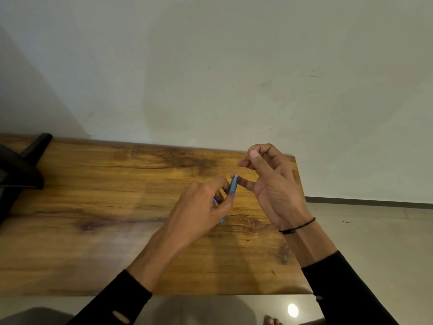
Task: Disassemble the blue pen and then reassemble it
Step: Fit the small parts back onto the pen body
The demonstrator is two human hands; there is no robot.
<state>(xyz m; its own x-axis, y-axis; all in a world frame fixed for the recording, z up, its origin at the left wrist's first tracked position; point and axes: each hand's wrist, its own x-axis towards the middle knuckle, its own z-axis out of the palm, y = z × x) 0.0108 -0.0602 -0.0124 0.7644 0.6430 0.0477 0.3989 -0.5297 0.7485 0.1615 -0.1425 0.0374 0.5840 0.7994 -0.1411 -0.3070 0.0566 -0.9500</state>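
My left hand grips the blue pen barrel above the wooden table; the barrel's upper end points up and away, and a blue bit shows below the hand. My right hand is just right of the barrel, its thumb and forefinger pinched on a very thin dark piece, too small to identify. The lower fingers of that hand nearly touch the barrel. Most of the barrel is hidden by my left fingers.
A black object sits at the table's far left edge. The table's right edge runs close behind my right hand, with tiled floor beyond. A pale wall rises behind the table.
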